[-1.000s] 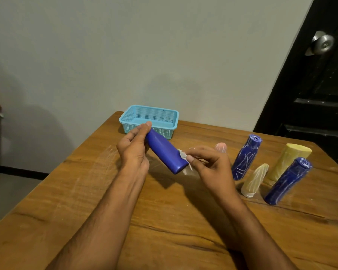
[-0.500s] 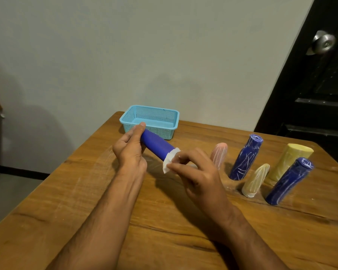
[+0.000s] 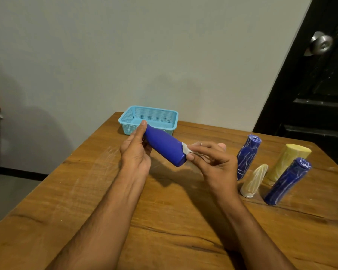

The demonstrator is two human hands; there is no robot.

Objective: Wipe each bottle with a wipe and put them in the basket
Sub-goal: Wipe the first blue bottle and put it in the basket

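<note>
The left hand (image 3: 136,151) is holding the blue bottle (image 3: 164,148) tilted above the table (image 3: 86,191), so the right hand (image 3: 213,162), fingers pinching the wipe (image 3: 186,151), is reaching its lower end. The basket (image 3: 148,119) is waiting just behind, with free room inside.

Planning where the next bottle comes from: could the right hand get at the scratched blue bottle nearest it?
Probably yes: the scratched blue bottle stands just beside the right hand with nothing between them, but that hand pinches the wipe.
</note>
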